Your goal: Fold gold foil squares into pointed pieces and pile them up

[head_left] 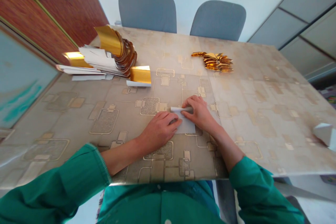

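A small white sheet of paper [187,126] lies on the table in front of me, its far edge folded up into a narrow strip. My right hand [198,112] pinches that folded edge between thumb and fingers. At the sheet's left side, my left hand [163,126] is closed, with curled fingers and thumb pressing on the paper. The underside of the sheet is hidden. Farther off at the left stands a fanned stack of gold-and-white paper sheets [101,57]. One curled gold sheet [140,75] sits at its right end.
Several folded gold paper pieces [217,62] lie in a pile toward the far right. A white object [324,134] stands by the right edge of the patterned table [262,112]. Beyond the table are two grey chairs [147,9]. A reddish-brown cabinet [70,10] is at the left.
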`<action>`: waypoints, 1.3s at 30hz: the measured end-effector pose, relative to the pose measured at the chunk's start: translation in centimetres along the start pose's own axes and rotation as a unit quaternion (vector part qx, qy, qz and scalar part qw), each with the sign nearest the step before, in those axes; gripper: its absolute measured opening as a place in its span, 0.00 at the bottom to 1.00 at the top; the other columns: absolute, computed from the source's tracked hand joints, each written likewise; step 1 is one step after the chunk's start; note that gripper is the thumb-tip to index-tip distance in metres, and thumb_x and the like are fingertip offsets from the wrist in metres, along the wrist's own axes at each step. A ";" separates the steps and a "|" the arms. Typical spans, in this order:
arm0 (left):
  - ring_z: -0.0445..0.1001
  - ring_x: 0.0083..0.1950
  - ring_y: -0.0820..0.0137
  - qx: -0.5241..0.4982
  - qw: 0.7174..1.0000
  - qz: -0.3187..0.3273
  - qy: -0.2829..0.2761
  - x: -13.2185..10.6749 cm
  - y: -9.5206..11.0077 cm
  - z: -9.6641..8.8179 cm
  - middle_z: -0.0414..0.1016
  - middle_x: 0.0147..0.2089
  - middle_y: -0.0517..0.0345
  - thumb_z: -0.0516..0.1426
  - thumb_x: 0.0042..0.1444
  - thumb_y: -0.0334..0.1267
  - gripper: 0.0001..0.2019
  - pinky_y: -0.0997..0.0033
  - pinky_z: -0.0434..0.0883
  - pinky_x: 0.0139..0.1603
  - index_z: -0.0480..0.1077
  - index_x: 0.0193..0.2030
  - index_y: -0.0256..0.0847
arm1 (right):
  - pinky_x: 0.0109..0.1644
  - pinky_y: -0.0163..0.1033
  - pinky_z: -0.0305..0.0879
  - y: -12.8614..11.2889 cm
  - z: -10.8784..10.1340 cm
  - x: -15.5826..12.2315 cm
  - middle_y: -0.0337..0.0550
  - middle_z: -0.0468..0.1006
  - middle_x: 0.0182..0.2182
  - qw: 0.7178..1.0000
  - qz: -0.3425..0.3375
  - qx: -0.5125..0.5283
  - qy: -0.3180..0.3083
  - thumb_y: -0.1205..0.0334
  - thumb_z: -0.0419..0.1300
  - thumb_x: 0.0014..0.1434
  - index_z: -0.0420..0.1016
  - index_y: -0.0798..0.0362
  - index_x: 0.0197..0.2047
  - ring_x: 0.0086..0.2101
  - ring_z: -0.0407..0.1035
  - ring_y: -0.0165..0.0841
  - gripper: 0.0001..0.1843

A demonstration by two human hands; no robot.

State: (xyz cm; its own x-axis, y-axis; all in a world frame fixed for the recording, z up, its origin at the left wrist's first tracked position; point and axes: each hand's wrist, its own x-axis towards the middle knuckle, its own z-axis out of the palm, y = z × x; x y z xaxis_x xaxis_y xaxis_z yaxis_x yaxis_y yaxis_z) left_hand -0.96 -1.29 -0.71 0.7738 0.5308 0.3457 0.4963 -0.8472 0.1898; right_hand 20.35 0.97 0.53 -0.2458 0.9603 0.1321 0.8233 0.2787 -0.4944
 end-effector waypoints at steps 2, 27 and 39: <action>0.68 0.48 0.60 0.002 1.000 0.000 0.000 0.0 0.0 0.0 0.73 0.48 0.49 0.55 0.63 0.32 0.12 0.58 0.70 0.51 0.72 0.52 0.35 | 0.47 0.42 0.57 0.0 0.0 0.0 0.43 0.74 0.40 1.000 -0.020 0.020 -0.006 0.66 0.63 0.55 0.71 0.51 0.37 0.44 0.65 0.39 0.06; 0.65 0.61 0.56 0.026 0.997 -0.036 0.059 0.1 0.2 -0.2 0.69 0.61 0.45 0.59 0.59 0.34 0.22 0.47 0.57 0.68 0.66 0.60 0.36 | 0.45 0.42 0.50 -1.7 -1.1 -1.8 0.41 0.77 0.32 0.967 -0.162 -0.196 -0.025 0.64 0.59 0.65 0.77 0.52 0.36 0.38 0.63 0.37 0.07; 0.70 0.58 0.59 0.040 0.998 -0.044 -0.027 -0.1 0.2 -0.2 0.73 0.57 0.48 0.56 0.64 0.37 0.17 0.48 0.55 0.67 0.68 0.59 0.38 | 0.59 0.51 0.51 -1.2 -0.8 -5.4 0.48 0.75 0.54 0.974 -0.136 -0.180 -0.020 0.56 0.56 0.67 0.70 0.51 0.59 0.52 0.63 0.43 0.19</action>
State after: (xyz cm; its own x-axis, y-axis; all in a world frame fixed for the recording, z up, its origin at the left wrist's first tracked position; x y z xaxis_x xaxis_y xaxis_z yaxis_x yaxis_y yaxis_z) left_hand -1.00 -1.46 -0.52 0.7444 0.6059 0.2806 0.5917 -0.7933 0.1431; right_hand 21.09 -4.54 1.13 -0.4944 0.8506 0.1788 0.8488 0.5168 -0.1114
